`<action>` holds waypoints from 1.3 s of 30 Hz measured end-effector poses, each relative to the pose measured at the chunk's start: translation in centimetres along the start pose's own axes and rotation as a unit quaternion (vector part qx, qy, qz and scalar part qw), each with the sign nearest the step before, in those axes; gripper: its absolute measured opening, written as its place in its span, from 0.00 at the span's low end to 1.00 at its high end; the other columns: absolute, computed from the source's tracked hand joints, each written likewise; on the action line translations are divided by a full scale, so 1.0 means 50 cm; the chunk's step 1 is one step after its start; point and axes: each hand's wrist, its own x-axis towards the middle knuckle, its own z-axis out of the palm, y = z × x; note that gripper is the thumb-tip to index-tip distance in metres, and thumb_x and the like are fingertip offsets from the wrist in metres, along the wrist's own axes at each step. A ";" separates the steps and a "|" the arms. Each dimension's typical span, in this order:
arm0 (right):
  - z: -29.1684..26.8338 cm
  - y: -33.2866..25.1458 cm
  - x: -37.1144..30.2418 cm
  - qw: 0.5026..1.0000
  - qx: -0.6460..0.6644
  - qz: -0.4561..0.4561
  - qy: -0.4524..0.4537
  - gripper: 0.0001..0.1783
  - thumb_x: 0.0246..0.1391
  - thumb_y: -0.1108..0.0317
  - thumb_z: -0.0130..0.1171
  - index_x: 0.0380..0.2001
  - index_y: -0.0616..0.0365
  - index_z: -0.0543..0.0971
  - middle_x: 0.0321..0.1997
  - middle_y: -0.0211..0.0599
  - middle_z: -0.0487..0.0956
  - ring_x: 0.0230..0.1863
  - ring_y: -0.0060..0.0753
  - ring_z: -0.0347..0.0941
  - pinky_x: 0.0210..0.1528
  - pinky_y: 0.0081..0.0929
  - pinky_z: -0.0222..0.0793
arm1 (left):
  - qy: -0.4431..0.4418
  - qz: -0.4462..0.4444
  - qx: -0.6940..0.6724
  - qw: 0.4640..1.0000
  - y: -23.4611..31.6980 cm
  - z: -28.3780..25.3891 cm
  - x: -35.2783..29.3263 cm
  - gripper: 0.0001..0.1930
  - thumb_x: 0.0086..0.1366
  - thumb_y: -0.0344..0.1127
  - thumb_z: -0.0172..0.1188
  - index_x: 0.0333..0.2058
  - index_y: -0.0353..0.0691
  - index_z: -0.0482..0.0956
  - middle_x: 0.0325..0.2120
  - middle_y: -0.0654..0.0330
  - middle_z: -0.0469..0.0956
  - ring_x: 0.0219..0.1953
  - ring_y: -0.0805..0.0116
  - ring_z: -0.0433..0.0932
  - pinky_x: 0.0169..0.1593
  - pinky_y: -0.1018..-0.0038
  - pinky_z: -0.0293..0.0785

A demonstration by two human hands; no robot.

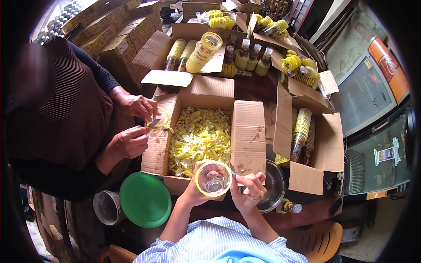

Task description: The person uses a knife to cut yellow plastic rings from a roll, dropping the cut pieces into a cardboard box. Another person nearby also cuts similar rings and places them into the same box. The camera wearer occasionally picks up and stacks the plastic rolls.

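My left hand (191,193) is wrapped round a clear plastic cup (215,186), its open mouth and yellow rim facing up. At the rim's right side, my right hand (249,190) pinches a small knife (233,169), its narrow blade against or very near the edge. Just beyond the cup stands an open cardboard box (248,131) full of yellow and clear plastic scraps (200,136). To the left, a co-worker's hands (131,142) hold a yellow-rimmed clear piece (162,117) and a small blade (154,123) over the box's left flap.
A green round lid (145,200) and a whitish bucket (107,207) sit at left. Right of my hands are a clear bowl (274,186) and a small bottle (291,207). Boxes with stacked cups (302,129) stand right and behind, near several bottles (253,58). A glass-door fridge (366,94) stands far right.
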 end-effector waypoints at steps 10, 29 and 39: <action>-0.003 0.010 0.001 1.000 0.004 0.002 0.014 0.13 0.32 0.77 0.66 0.25 0.48 0.78 0.17 0.20 0.72 0.17 0.17 0.66 0.32 0.20 0.50 | -0.011 -0.007 0.013 1.000 -0.012 -0.001 -0.004 0.42 0.36 0.31 0.74 0.49 0.39 0.57 0.44 0.59 0.65 0.47 0.69 0.68 0.51 0.73 0.66; -0.016 0.019 0.011 1.000 -0.003 -0.004 -0.024 0.12 0.34 0.77 0.66 0.25 0.48 0.79 0.19 0.21 0.75 0.19 0.17 0.67 0.33 0.21 0.49 | -0.050 0.007 0.094 0.994 0.012 -0.014 0.000 0.42 0.39 0.28 0.72 0.51 0.38 0.56 0.44 0.58 0.68 0.46 0.70 0.71 0.49 0.73 0.69; -0.005 0.017 0.008 0.992 -0.065 -0.088 -0.058 0.13 0.33 0.77 0.65 0.26 0.47 0.78 0.21 0.18 0.76 0.19 0.16 0.67 0.34 0.21 0.48 | -0.029 -0.024 0.025 0.999 0.014 -0.019 -0.004 0.40 0.39 0.27 0.72 0.50 0.38 0.56 0.43 0.58 0.68 0.45 0.70 0.71 0.49 0.74 0.69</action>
